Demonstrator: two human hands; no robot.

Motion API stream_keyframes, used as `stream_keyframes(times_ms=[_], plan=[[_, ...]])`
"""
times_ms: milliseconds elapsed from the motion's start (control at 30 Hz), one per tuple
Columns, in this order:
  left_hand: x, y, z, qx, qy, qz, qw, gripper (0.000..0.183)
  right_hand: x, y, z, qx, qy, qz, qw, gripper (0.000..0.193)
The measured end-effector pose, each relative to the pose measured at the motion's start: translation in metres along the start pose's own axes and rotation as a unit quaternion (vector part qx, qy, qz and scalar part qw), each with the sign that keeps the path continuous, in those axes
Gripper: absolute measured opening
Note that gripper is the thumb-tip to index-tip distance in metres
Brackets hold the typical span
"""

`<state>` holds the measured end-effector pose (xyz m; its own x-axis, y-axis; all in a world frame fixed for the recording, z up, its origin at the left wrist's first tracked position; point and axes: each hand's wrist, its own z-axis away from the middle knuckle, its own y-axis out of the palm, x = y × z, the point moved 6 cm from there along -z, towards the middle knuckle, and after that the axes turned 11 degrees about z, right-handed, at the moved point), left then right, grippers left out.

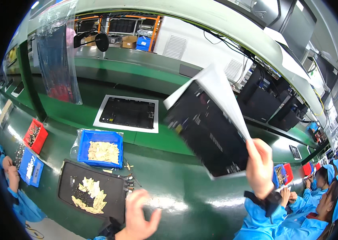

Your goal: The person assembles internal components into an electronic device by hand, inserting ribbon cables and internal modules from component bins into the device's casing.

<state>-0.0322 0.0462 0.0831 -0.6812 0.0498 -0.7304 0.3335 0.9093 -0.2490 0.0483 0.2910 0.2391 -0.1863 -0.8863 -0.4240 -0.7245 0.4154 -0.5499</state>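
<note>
My right hand (pixel 260 170) grips the lower right corner of a black tablet panel (pixel 209 130), raised and tilted above the green bench. Small parts and pale labels show on its dark face, and a white sheet (pixel 217 86) lies behind it, partly covered. Low in the middle, my left hand (pixel 139 216) is open, fingers apart and holding nothing. It is beside the right edge of a black tray (pixel 115 188), which bears cream-coloured strips (pixel 93 200). A second black panel (pixel 127 113) rests flat on a white sheet at the back of the bench.
A blue bin (pixel 82 150) of cream pieces stands behind the tray. Further left are a red bin (pixel 41 140) and a blue box (pixel 36 178), near another person's hands (pixel 12 176). Co-workers in blue (pixel 329 200) sit at right. A plastic bag (pixel 59 60) hangs at upper left.
</note>
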Motion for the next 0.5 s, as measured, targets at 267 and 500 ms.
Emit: stream_keyframes(times_ms=[267,500], plan=[[0.044,-0.007,0.014,-0.112,-0.295,0.573,0.756,0.077,0.000,-0.052,0.041,0.197,0.094,-0.383,0.898,0.039],[0.019,0.004,0.079,0.085,-0.504,0.485,0.710,0.060,0.033,0.046,0.129,0.314,0.191,-0.459,0.809,0.032]])
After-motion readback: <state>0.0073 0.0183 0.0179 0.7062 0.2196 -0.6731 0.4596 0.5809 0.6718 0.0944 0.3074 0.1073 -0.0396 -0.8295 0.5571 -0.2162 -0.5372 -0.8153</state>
